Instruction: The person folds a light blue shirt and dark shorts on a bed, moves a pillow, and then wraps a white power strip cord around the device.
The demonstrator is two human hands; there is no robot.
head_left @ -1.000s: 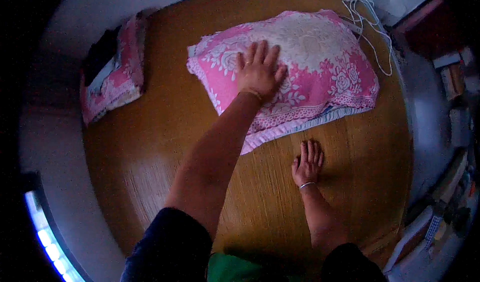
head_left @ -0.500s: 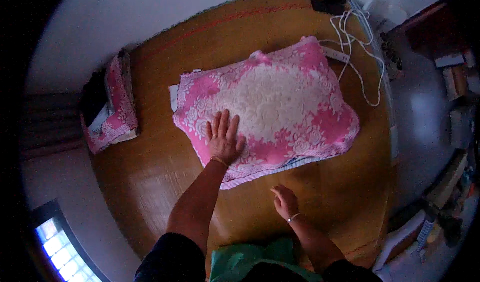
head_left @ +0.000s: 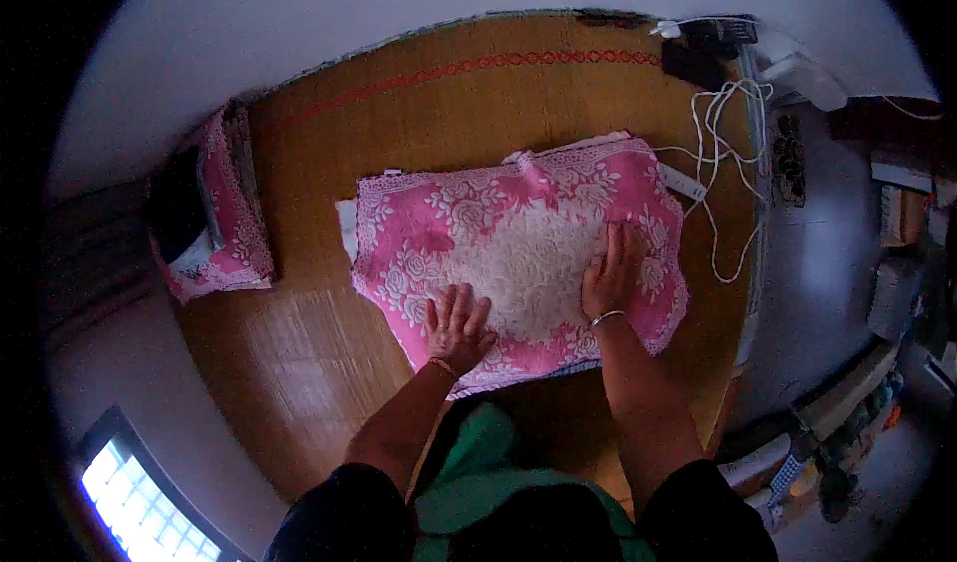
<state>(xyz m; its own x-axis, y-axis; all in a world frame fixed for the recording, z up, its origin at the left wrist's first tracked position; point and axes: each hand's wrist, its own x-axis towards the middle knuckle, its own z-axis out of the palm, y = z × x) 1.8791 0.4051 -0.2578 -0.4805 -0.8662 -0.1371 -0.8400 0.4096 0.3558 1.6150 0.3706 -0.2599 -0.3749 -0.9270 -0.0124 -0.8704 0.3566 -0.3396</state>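
A pink towel-like cover (head_left: 469, 213) with white roses and a pale centre lies spread over the mat. Striped fabric shows along its near edge, and a white corner sticks out at its left. Flat on the cover's near left part rests my left hand (head_left: 457, 335), open, fingers spread. My right hand (head_left: 610, 271) presses on the right side of the pale centre, its fingers stretched out close together. Neither hand grips anything.
A woven tan mat (head_left: 329, 123) with a red patterned band lies beneath. At the left stands a folded pink floral bundle (head_left: 239, 208) with a dark item. A white cord (head_left: 710, 133) and power strip (head_left: 684, 183) lie at the right. A bright window (head_left: 140, 502) shows lower left.
My right hand has moved from the mat before the near edge forward onto the cover's right part. The cover's right side looks flatter. My left hand stays on the cover; the view has shifted.
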